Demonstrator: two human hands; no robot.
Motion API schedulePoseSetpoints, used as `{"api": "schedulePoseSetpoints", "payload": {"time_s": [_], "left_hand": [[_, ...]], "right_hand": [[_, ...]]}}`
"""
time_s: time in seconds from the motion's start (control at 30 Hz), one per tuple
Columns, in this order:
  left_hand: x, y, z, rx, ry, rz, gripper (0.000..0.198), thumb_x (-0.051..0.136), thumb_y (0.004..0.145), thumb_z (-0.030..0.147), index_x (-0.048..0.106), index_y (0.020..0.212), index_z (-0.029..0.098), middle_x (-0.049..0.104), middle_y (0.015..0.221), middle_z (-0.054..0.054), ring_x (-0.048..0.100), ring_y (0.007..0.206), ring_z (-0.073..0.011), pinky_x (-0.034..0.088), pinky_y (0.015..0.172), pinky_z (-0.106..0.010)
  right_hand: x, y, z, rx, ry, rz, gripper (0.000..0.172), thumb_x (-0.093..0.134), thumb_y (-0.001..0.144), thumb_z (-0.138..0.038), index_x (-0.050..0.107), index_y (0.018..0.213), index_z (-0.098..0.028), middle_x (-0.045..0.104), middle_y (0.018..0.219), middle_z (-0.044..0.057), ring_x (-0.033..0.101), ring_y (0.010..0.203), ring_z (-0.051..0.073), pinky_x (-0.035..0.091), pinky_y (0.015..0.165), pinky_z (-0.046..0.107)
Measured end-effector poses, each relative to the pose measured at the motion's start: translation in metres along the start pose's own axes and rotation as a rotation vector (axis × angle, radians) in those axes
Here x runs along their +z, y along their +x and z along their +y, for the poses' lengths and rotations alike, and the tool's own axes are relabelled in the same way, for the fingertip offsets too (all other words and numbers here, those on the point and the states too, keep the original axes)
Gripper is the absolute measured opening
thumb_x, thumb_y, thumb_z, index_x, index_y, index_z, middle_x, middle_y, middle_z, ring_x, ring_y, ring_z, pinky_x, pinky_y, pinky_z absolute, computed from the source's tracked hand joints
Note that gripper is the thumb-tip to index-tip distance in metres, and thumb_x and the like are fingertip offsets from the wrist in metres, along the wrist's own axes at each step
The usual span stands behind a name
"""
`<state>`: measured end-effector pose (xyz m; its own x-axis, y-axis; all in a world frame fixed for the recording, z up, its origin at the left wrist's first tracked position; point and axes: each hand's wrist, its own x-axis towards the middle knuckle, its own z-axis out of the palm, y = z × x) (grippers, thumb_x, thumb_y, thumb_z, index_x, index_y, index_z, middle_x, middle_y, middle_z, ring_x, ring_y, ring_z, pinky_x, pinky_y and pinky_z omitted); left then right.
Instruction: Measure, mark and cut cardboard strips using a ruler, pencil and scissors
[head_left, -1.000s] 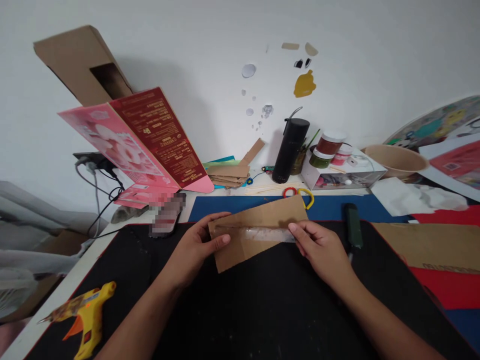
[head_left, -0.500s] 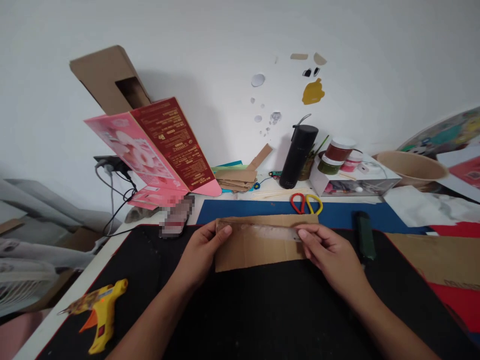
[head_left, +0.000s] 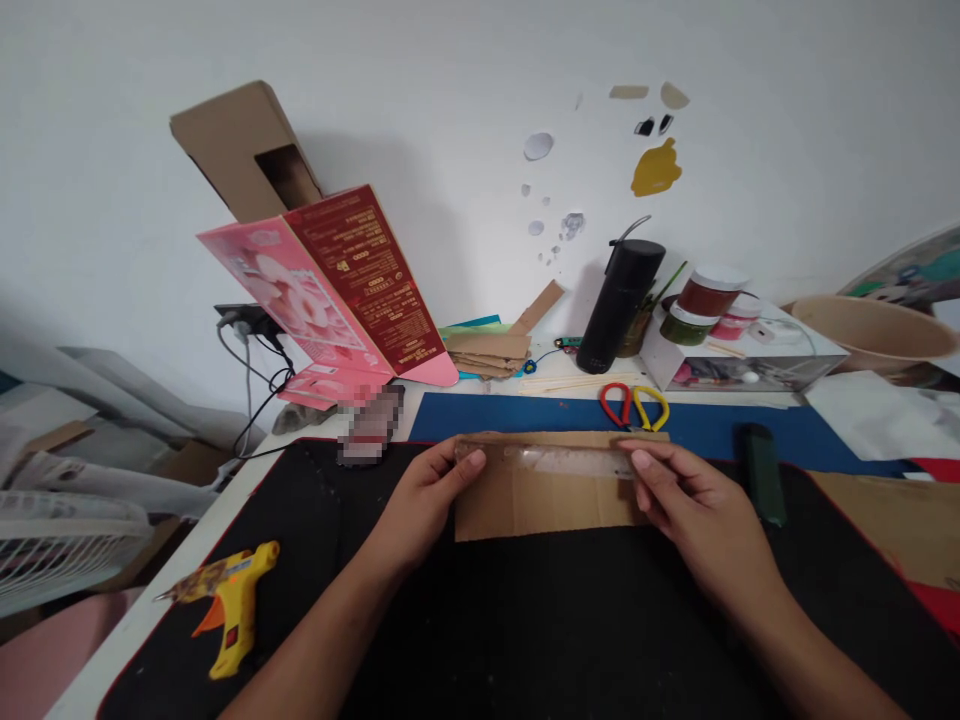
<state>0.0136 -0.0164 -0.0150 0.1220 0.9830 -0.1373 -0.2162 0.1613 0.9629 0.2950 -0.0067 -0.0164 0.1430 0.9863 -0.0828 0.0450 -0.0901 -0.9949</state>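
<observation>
A clear plastic ruler (head_left: 559,462) lies lengthwise across the upper part of a brown cardboard piece (head_left: 551,508). My left hand (head_left: 426,500) is closed on the left end, thumb on top of the ruler and fingers behind the cardboard. At the other end, my right hand (head_left: 697,510) pinches the ruler between thumb and fingers, by the cardboard's right edge. Its lower fingers are partly hidden. Just beyond the cardboard are scissors (head_left: 616,405) with one red and one yellow handle loop; their blades are mostly out of sight.
A yellow glue gun (head_left: 238,605) lies left on the black mat (head_left: 525,630). A dark green object (head_left: 761,475) lies right. Behind stand a pink box (head_left: 300,300), cardboard scraps (head_left: 487,350), a black bottle (head_left: 619,305) and paint jars (head_left: 709,300).
The view has turned slightly left, so everything sits further right in the picture. The ruler lies a little more level along the cardboard. Both hands keep their grip.
</observation>
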Motion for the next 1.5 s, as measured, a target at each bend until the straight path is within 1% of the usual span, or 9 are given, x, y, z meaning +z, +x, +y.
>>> {"api": "schedulePoseSetpoints", "payload": {"time_s": [0.27,0.6,0.77,0.87,1.03,1.17,1.3,1.4,1.5], "left_hand": [[-0.002,0.002,-0.001,0.002,0.000,-0.008,0.033,0.086,0.088,0.053,0.082,0.100,0.022,0.081,0.102,-0.007,0.073,0.089,-0.0219,0.055,0.087,-0.032],[0.000,0.003,0.000,-0.001,-0.011,0.011,0.034,0.088,0.085,0.053,0.082,0.092,0.021,0.080,0.093,-0.005,0.070,0.082,-0.0208,0.056,0.083,-0.032],[-0.002,0.004,-0.002,-0.019,-0.051,0.047,0.035,0.090,0.082,0.053,0.082,0.095,0.021,0.081,0.092,-0.005,0.072,0.080,-0.0207,0.057,0.079,-0.031],[-0.002,0.005,-0.002,-0.029,-0.065,0.093,0.042,0.092,0.078,0.053,0.082,0.103,0.020,0.082,0.096,-0.008,0.076,0.083,-0.0246,0.059,0.077,-0.033],[-0.001,0.005,0.004,-0.056,-0.063,0.211,0.051,0.096,0.070,0.055,0.081,0.102,0.018,0.083,0.093,-0.010,0.078,0.084,-0.0293,0.062,0.072,-0.036],[-0.001,0.006,0.007,-0.042,-0.063,0.330,0.053,0.098,0.064,0.054,0.079,0.097,0.018,0.081,0.084,-0.007,0.077,0.077,-0.0278,0.060,0.063,-0.032],[-0.004,0.010,0.009,-0.028,-0.076,0.461,0.049,0.099,0.058,0.049,0.076,0.089,0.019,0.076,0.072,-0.002,0.072,0.062,-0.0228,0.053,0.050,-0.026],[-0.004,0.011,0.009,-0.034,-0.058,0.464,0.046,0.098,0.059,0.048,0.075,0.087,0.019,0.074,0.069,-0.001,0.069,0.056,-0.0208,0.049,0.046,-0.025],[-0.004,0.011,0.009,-0.037,-0.047,0.437,0.047,0.098,0.059,0.049,0.075,0.087,0.019,0.074,0.070,-0.002,0.071,0.060,-0.0220,0.048,0.046,-0.024]], "right_hand": [[-0.001,0.001,0.005,-0.002,0.037,0.027,0.061,0.089,0.074,-0.069,0.085,0.110,-0.021,0.061,0.062,0.000,0.050,0.053,0.013,0.039,0.046,0.023],[-0.001,0.000,0.005,-0.013,0.075,0.030,0.057,0.089,0.077,-0.065,0.083,0.112,-0.020,0.064,0.064,0.000,0.047,0.050,0.011,0.036,0.043,0.021],[0.000,0.000,0.003,-0.030,0.057,-0.002,0.056,0.086,0.082,-0.060,0.081,0.118,-0.018,0.067,0.068,0.002,0.045,0.048,0.010,0.030,0.042,0.022],[-0.001,-0.001,0.003,-0.033,0.053,-0.012,0.055,0.083,0.084,-0.059,0.080,0.120,-0.018,0.067,0.069,0.001,0.044,0.048,0.010,0.030,0.042,0.022],[-0.001,-0.003,0.002,-0.043,0.037,-0.021,0.053,0.078,0.088,-0.056,0.077,0.125,-0.018,0.066,0.067,0.001,0.042,0.048,0.011,0.031,0.044,0.024],[0.001,-0.005,0.002,-0.050,-0.021,-0.074,0.053,0.073,0.091,-0.054,0.077,0.127,-0.016,0.066,0.063,0.000,0.041,0.046,0.011,0.029,0.043,0.026],[0.003,-0.009,0.006,-0.102,-0.107,-0.103,0.054,0.067,0.096,-0.052,0.076,0.134,-0.015,0.068,0.063,0.001,0.042,0.045,0.011,0.029,0.042,0.026],[0.002,-0.011,0.009,-0.145,-0.206,-0.136,0.054,0.065,0.099,-0.050,0.074,0.142,-0.018,0.071,0.065,0.001,0.045,0.045,0.011,0.033,0.043,0.026],[0.002,-0.012,0.011,-0.140,-0.252,-0.206,0.059,0.062,0.102,-0.049,0.065,0.153,-0.021,0.074,0.070,0.001,0.047,0.044,0.011,0.038,0.044,0.026]]}}
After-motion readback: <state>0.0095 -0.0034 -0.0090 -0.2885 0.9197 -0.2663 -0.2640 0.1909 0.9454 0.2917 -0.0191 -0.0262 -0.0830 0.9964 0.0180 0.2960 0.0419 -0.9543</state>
